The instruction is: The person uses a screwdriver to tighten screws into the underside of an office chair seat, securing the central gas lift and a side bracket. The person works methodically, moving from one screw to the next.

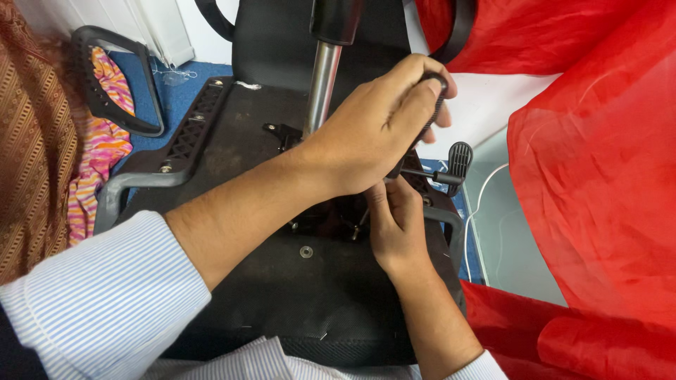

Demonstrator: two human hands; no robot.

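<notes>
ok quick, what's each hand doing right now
Left hand: closed around a black ribbed tool handle over the upturned chair base.
Right hand: fingers pinched at the mechanism under the left hand; what they hold cannot be told.

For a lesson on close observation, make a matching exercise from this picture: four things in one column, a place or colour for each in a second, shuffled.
Things:
1. left hand
2. right hand
3. metal column
4. cloth

Descriptions:
A. shiny silver, rising from the chair underside
B. bright red, at the right
C. gripping a black ribbed handle
D. fingers at the mechanism below the other hand

Pairs: 1-C, 2-D, 3-A, 4-B
</notes>
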